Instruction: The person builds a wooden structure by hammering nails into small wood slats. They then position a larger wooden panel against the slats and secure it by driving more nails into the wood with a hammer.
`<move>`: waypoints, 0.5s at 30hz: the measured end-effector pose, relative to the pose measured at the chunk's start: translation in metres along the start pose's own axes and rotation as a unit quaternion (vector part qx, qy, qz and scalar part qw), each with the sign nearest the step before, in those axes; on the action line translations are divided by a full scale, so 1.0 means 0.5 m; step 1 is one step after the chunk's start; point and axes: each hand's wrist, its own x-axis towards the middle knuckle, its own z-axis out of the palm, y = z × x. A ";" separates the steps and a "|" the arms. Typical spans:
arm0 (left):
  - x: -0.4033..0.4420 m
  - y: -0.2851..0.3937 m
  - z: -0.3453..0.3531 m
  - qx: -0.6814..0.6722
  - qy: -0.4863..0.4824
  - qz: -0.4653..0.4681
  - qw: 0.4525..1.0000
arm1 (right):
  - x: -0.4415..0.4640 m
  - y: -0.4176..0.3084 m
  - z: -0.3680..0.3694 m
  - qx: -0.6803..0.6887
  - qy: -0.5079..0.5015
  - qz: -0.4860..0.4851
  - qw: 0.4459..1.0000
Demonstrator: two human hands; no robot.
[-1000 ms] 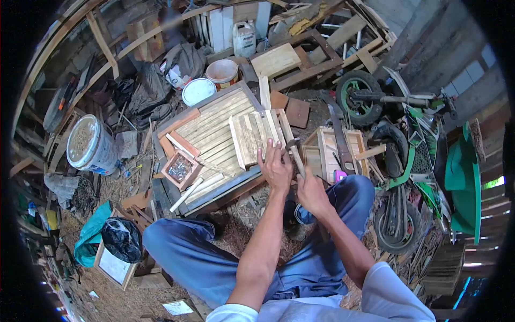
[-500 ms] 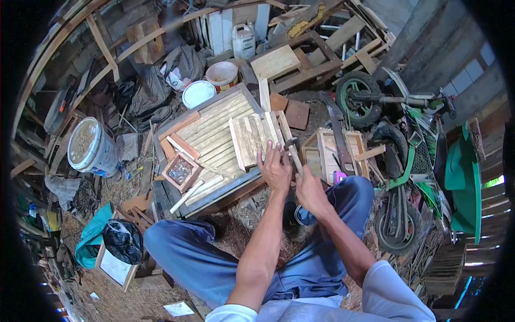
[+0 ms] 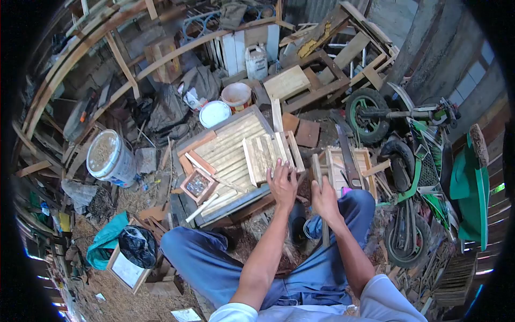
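Note:
My right hand (image 3: 325, 201) is wrapped around the handle of a hammer (image 3: 325, 236), which stands nearly in line with my forearm over my right knee. Its upper end reaches just right of a small slatted wooden box (image 3: 261, 153). At the box's near right corner, my left hand (image 3: 282, 188) grips the edge, fingers curled over the wood. Whether a nail is between those fingers I cannot tell. The box rests on a slatted wooden panel (image 3: 230, 145) with a dark frame. On the panel's left side sits a small square wooden tray of nails (image 3: 197, 185).
Right of the hammer lies an open wooden box (image 3: 348, 163) with a saw (image 3: 347, 155) across it. A green motorbike (image 3: 413, 177) stands at right. Buckets (image 3: 110, 161) and wood scraps lie at left and behind. A pink object (image 3: 346, 190) sits by my right knee.
The hammer has swung away from the box's edge, towards the right, and now stands more upright in view. My left hand stays at the box corner. The whole view has shifted slightly.

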 end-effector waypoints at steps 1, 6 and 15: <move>0.005 0.000 -0.012 -0.014 -0.020 0.007 1.000 | 0.013 0.018 0.007 -0.004 0.018 -0.001 1.000; 0.040 -0.023 -0.086 -0.077 -0.051 0.045 0.995 | 0.078 0.040 0.034 0.034 0.061 0.008 0.998; 0.076 -0.158 -0.128 -0.002 -0.089 -0.238 0.967 | 0.131 0.070 0.132 0.130 0.085 -0.020 0.988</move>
